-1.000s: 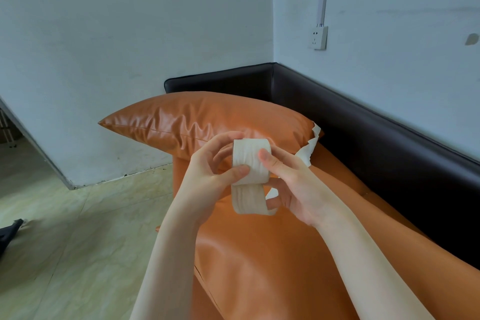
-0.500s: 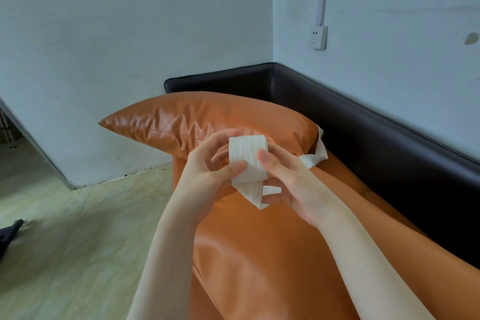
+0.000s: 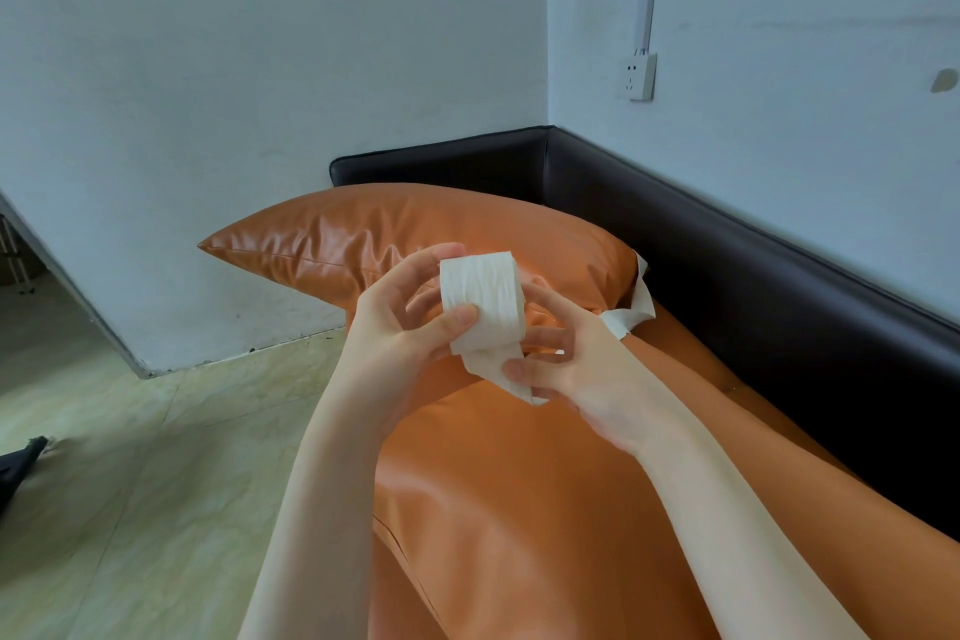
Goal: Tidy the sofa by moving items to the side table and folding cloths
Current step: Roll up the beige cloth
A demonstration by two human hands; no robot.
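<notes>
A white tissue roll is held above the orange sofa seat. My left hand grips the roll, thumb pressed on its front. My right hand holds the roll's loose tail below and behind it. The tail runs behind my right hand and comes out as a crumpled white end lying by the orange cushion. Part of the strip is hidden by my fingers.
The sofa has a dark brown back and arm set against pale walls in a corner. A wall socket sits above it. Tiled floor lies to the left, with a dark object at the left edge.
The hanging loop of tissue below the roll has shortened as it was wound up. Both hands stayed in place; the roll rose slightly.
</notes>
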